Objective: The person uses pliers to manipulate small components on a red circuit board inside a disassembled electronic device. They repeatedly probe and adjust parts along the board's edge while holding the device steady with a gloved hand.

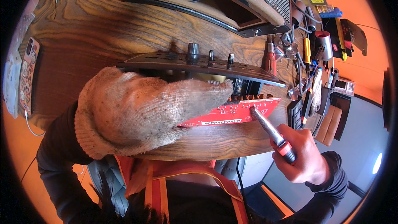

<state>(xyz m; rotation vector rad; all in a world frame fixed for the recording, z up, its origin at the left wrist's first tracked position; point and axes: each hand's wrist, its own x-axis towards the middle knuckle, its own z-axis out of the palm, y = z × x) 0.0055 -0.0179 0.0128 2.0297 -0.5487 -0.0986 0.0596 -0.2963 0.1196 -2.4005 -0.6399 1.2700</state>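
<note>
My left hand, in a thick, stained, whitish knitted glove, is closed over an electronic unit. The unit has a black front panel with several knobs along its top, and a red circuit board turned toward me. The glove hides much of the board's left side and the fingertips. Bare-skinned, my right hand grips a soldering iron by its red and black handle. Its metal barrel slants up to the left, and the tip meets the solder points near the board's right end.
A black metal case with a perforated side stands behind on the wooden table. A phone in a patterned cover with a cable lies far left. Screwdrivers, loose tools and a black keypad-like object crowd the right.
</note>
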